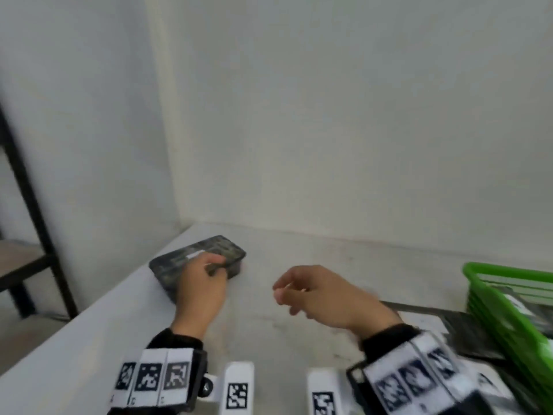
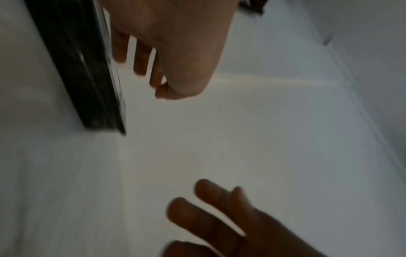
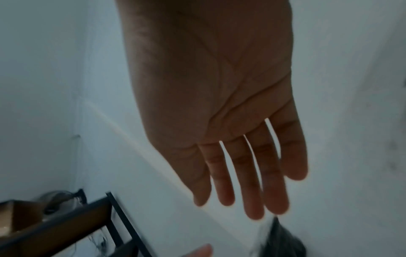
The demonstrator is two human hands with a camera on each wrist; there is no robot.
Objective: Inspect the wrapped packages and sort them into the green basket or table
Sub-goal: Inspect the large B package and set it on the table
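Now my left hand [image 1: 201, 290] grips the package [image 1: 199, 259] on the table [image 1: 329, 256], left of the basket [image 1: 478, 272]; I should set it flat, while my right hand [image 1: 317, 292] hangs loose and holds nothing.

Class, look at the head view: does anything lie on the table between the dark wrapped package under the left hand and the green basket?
Only the right hand, hovering open above the table, lies between the package gripped by the left hand and the green basket.
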